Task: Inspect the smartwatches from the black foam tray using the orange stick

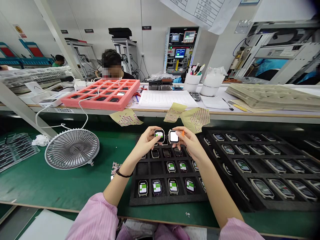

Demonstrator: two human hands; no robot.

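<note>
My left hand (148, 141) is closed on a smartwatch (159, 136) whose lit screen is partly green and white. Beside it, my right hand (187, 141) grips a second smartwatch (174, 136) with a plain white screen. A small orange piece (183, 133) shows at the right fingers. Both watches are held face up, close together, above the black foam tray (156, 200). Several watches sit in the tray's compartments, some with green-and-white screens, such as the front-row watch (143, 188). My hands and forearms hide part of the tray.
More black trays of watches (257, 166) stand stacked at right. A grey fan (72, 149) is on the green mat at left. On the shelf ahead are a pink foam tray (100, 103), papers (162, 99) and a pen cup (192, 81). A person (112, 65) sits beyond.
</note>
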